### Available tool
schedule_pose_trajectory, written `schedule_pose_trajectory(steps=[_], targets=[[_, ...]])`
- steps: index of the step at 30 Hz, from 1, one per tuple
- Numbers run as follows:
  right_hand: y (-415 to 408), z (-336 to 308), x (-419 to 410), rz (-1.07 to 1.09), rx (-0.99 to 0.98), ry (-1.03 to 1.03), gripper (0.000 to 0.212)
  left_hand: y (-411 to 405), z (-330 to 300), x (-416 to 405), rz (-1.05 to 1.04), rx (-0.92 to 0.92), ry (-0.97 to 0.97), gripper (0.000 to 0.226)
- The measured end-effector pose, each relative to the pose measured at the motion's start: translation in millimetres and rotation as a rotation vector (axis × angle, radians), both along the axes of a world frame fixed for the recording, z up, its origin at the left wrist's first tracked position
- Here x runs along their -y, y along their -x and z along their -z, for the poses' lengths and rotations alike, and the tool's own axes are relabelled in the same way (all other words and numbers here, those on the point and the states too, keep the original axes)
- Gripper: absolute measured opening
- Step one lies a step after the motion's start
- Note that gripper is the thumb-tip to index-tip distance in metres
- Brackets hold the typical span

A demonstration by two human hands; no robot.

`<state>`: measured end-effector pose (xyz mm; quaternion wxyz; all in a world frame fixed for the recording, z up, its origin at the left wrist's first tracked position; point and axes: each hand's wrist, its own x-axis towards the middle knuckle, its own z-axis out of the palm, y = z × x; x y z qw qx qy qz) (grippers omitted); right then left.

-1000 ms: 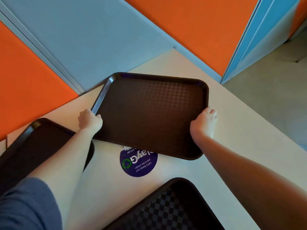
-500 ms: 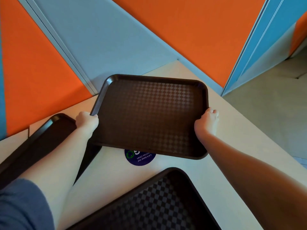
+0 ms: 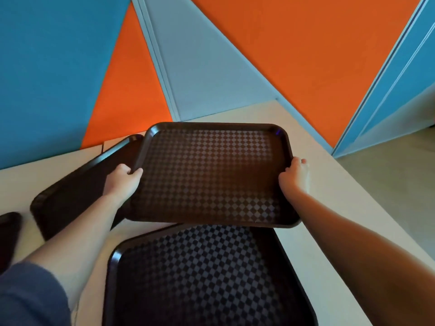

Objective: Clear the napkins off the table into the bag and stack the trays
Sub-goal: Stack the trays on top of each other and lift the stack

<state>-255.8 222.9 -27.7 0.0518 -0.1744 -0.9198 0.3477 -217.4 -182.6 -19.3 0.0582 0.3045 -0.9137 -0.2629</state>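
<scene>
A dark brown checkered tray (image 3: pixel 211 175) hangs in the air above the table, held by both short edges. My left hand (image 3: pixel 122 181) grips its left rim and my right hand (image 3: pixel 295 178) grips its right rim. Its near edge overlaps the far end of a second brown tray (image 3: pixel 202 278) lying on the table close to me. A third tray (image 3: pixel 77 191) lies to the left, partly hidden under my left arm and the lifted tray. No napkins or bag are in view.
The cream table (image 3: pixel 329 212) ends in an edge on the right, with floor (image 3: pixel 388 184) beyond. Orange, grey and blue wall panels (image 3: pixel 294 55) stand right behind the table. The dark rim of a fourth tray (image 3: pixel 8 234) shows at the far left.
The tray has been lifted off the table and brought toward me, now covering the purple sticker and overlapping the near tray. Both hands kept their grip on its rims.
</scene>
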Motion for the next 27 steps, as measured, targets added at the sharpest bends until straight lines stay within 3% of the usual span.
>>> schedule_pose_trajectory(steps=[7, 13, 22, 27], targets=[[-47, 3, 24, -0.149, -0.005, 0.008, 0.024, -121, 3, 7, -0.121, 0.02, 0.007, 0.045], [-90, 15, 36, -0.221, -0.001, 0.008, 0.025, -207, 11, -1, -0.143, -0.049, 0.046, 0.039], [-145, 33, 32, -0.252, 0.032, -0.051, 0.026, -288, 39, -13, -0.217, 0.036, 0.029, 0.036], [-167, 44, 22, -0.275, 0.05, -0.095, 0.028, -314, 57, -25, -0.156, 0.124, 0.003, 0.031]])
